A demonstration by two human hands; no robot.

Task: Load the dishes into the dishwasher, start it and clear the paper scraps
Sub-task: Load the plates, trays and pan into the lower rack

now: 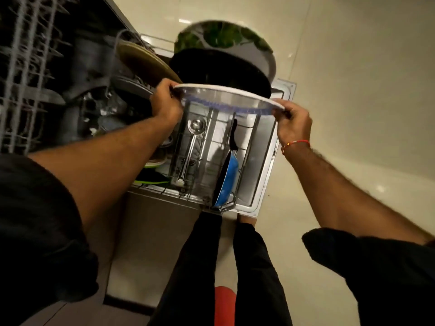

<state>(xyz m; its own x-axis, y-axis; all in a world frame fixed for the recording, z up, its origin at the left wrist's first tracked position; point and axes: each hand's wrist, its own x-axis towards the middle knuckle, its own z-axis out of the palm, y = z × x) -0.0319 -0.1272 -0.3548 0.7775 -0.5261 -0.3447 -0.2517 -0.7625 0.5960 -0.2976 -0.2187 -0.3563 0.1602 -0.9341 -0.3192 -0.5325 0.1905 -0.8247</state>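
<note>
From my head view, my left hand (164, 100) and right hand (293, 121) each pinch an edge of the white round plate with blue trim (226, 100), held above the pulled-out wire dishwasher rack (200, 161). My grip is only fingertip-deep (risky): it could slip onto the black plate (219, 71) behind.

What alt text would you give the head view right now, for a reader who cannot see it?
Both hands, left and right, hold a white round plate with a blue patterned rim by its opposite edges above the pulled-out wire lower dishwasher rack. The rack already holds a blue frying pan, a steel ladle and several large plates.
</note>
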